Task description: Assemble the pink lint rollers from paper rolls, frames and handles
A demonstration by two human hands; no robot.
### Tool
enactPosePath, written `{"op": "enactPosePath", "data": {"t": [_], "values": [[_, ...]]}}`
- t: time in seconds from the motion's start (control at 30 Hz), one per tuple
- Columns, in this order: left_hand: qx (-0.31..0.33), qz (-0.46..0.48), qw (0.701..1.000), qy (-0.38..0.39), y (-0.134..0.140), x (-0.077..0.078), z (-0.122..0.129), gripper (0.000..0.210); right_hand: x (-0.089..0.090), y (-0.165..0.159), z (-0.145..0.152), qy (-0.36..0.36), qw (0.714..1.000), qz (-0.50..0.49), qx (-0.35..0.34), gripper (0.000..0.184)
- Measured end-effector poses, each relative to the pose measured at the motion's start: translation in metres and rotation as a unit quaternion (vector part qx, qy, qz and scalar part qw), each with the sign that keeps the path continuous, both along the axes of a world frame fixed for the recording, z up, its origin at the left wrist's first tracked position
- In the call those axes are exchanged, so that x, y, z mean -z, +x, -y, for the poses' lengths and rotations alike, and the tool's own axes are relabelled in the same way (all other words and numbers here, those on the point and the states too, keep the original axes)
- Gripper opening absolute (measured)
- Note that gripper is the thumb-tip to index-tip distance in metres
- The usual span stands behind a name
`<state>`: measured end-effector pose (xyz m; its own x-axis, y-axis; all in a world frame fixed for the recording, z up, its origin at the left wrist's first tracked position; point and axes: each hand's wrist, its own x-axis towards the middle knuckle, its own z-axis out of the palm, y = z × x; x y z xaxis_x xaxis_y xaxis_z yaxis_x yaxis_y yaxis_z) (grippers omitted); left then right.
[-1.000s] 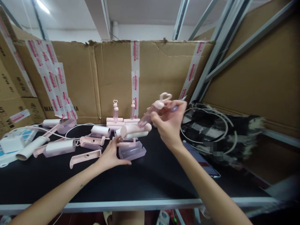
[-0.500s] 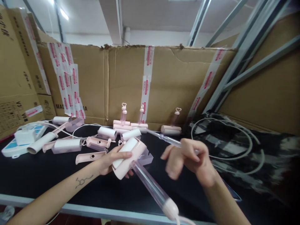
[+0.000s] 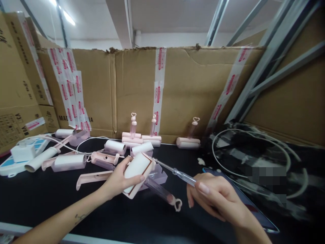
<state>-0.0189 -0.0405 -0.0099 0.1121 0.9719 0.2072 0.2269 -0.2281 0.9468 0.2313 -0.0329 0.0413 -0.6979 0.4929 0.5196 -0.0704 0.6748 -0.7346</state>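
Observation:
My left hand [image 3: 119, 179] is closed round the head of a pink lint roller [image 3: 137, 171], its white paper roll facing up and my thumb lying across it. The lint roller's clear handle with a heart-shaped loop points down to the right. In my right hand [image 3: 218, 193] is a screwdriver [image 3: 175, 171] with a clear handle. Its thin shaft reaches left to the upper corner of the roller's pink casing; whether the tip touches cannot be made out. Below the held roller lies a translucent cover [image 3: 159, 176].
Several lint roller parts, such as a pink frame [image 3: 95, 178] and a white roll [image 3: 72, 161], lie on the left. Lint rollers [image 3: 188, 142] stand along the cardboard wall [image 3: 137, 84]. A power strip [image 3: 15, 166] is far left; a phone [image 3: 266, 218] and coiled cable [image 3: 215, 156] are right.
The lint roller has turned in my left hand, its handle swinging away from me and its paper roll now facing up. My right hand has closed round the screwdriver's handle, its shaft brought to the casing.

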Motion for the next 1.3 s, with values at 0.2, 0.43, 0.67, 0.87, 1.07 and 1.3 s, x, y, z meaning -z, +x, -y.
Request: {"op": "enactPosePath", "data": {"t": [0.2, 0.43, 0.67, 0.87, 1.07, 1.3], "values": [[-0.033, -0.088, 0.994, 0.053, 0.001, -0.004, 0.003, 0.054, 0.004, 0.001, 0.001, 0.0, 0.996, -0.076, -0.049, 0.057], [-0.033, -0.089, 0.994, 0.045, 0.0, -0.005, 0.004, 0.057, -0.002, 0.003, 0.008, 0.052, 0.998, 0.035, 0.03, 0.054], [-0.029, -0.055, 0.998, 0.02, 0.005, -0.004, 0.006, 0.055, 0.002, -0.008, -0.002, 0.226, 0.935, 0.184, 0.201, 0.038], [0.006, -0.014, 1.0, -0.001, 0.012, 0.0, 0.016, 0.06, 0.015, -0.019, 0.0, 0.368, 0.849, 0.207, 0.318, 0.031], [-0.009, -0.035, 0.999, 0.004, 0.014, -0.003, 0.016, 0.056, 0.013, -0.033, 0.008, 0.487, 0.754, 0.249, 0.364, 0.034], [-0.105, -0.016, 0.992, 0.061, 0.013, -0.002, 0.013, 0.051, 0.018, -0.054, 0.008, 0.487, 0.722, 0.209, 0.445, 0.04]]}}
